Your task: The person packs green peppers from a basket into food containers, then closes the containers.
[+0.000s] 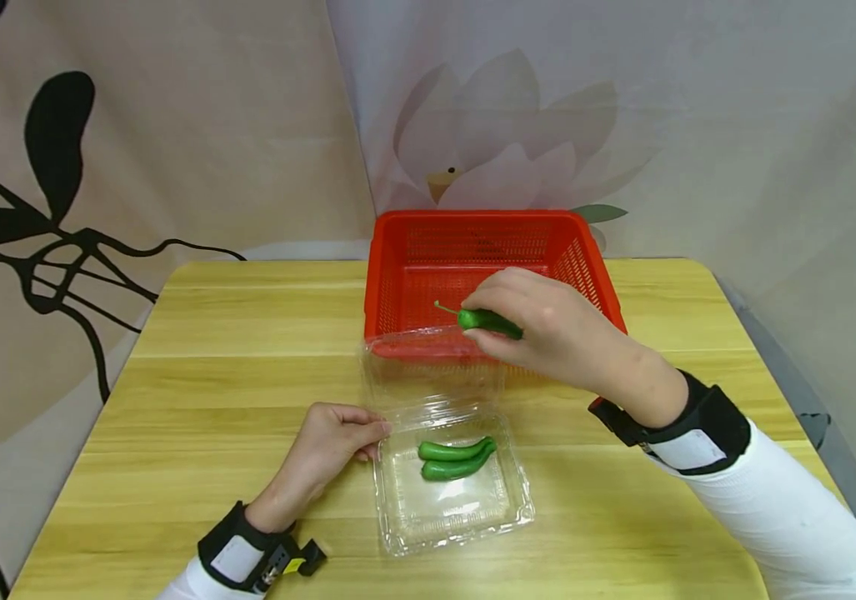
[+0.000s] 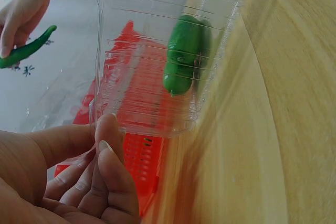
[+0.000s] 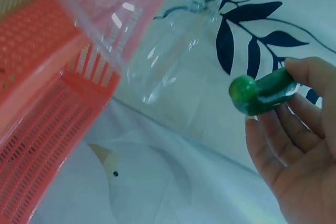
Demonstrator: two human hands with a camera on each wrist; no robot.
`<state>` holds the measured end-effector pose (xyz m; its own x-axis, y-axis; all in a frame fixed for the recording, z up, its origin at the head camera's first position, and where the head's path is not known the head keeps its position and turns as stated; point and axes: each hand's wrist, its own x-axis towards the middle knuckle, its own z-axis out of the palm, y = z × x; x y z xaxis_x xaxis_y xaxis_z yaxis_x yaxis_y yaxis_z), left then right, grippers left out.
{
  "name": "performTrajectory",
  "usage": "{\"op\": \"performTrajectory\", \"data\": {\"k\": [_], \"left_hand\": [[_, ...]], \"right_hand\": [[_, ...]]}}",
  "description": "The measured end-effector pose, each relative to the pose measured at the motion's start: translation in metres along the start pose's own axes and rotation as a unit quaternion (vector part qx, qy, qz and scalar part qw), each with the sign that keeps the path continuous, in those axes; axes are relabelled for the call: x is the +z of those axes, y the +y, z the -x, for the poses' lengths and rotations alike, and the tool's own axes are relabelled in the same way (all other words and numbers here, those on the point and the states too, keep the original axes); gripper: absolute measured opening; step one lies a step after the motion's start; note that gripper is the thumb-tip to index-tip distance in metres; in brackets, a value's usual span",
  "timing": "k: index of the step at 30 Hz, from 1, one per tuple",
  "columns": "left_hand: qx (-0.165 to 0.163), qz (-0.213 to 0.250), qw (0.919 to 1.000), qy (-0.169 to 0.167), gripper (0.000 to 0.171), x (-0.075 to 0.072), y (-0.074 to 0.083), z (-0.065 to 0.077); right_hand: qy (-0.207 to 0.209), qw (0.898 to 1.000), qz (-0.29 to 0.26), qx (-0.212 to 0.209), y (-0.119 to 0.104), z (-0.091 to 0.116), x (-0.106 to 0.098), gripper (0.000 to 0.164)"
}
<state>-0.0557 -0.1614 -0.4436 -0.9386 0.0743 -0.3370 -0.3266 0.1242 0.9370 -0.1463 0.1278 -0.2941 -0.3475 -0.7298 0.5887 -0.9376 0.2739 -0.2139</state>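
Note:
My right hand (image 1: 548, 325) holds a green chili pepper (image 1: 489, 322) between thumb and fingers, in front of the red basket and above the raised lid. A thin stem sticks out to the left of the pepper. My left hand (image 1: 337, 442) pinches the left rim of a clear plastic clamshell box (image 1: 458, 517), as the left wrist view also shows. Two more green peppers (image 1: 452, 469) lie side by side inside the box. Its hinged lid (image 1: 428, 375) stands open toward the back, overlapping the front of the basket in the head view.
A red slotted plastic basket (image 1: 382, 275) stands at the back of the wooden table (image 1: 247, 358). Behind the table hangs a pale cloth (image 1: 247, 108) printed with dark leaves and a flower. The table's right edge runs beneath the right forearm.

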Motion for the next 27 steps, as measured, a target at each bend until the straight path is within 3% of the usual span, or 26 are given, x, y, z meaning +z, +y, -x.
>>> {"op": "performTrajectory", "data": {"k": [7, 18, 27], "left_hand": [[0.008, 0.008, 0.9999, -0.004, 0.012, 0.0, 0.0, 0.001], [0.009, 0.012, 0.9999, -0.006, 0.014, -0.001, 0.0, 0.0], [0.001, 0.004, 1.0, 0.0, 0.011, -0.001, 0.001, 0.0]], "right_hand": [[-0.02, 0.999, -0.013, -0.025, -0.018, 0.009, 0.016, 0.03], [-0.108, 0.994, -0.003, -0.02, -0.038, 0.03, 0.052, 0.026], [-0.183, 0.982, 0.016, -0.032, -0.047, 0.041, 0.076, 0.016]]}}
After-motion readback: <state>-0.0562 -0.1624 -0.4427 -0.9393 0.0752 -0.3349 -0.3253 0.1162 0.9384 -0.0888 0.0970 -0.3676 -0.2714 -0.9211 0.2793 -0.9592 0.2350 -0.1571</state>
